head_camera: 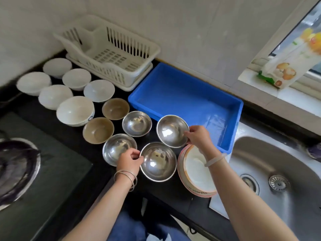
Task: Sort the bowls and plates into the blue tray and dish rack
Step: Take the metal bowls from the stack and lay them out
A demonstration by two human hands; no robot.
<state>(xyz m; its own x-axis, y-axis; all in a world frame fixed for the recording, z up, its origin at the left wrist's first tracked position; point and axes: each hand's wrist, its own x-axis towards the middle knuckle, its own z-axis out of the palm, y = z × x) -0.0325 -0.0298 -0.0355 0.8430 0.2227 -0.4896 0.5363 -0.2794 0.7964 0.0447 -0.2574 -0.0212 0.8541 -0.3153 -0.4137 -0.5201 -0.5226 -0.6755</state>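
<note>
Right hand (197, 136) is on the right steel bowl (172, 131), thumb and fingers curled over its right rim in a firm pinch. That bowl sits just beside the front left corner of the blue tray (182, 100), its far edge overlapping the tray's side from this angle, and whether it is lifted off the counter (73, 134) or resting on it I cannot tell. Left hand (129, 160) is lower down, fingers curled onto the left rim of the front steel bowl (158, 162). It is squeezed in between that bowl and the left steel bowl (118, 147), whose near right edge it covers. A fourth steel bowl (136, 123) stands untouched behind, with two brown bowls (98, 130) to its left and six white bowls (75, 111) clustered beyond those. Plates (196, 171), a stack, lie at the counter edge just right of the front bowl; the right forearm (243, 197) crosses over them and hides the far part, and how many there are I cannot count. Dish rack (111, 54) stands in the back corner, right up by the tray's left end, touching or a hair apart, hard to say. Sink (278, 164) on the right is cut off by the frame, the stove (17, 162) on the left likewise, and everything toward the edges is smeared soft.
</note>
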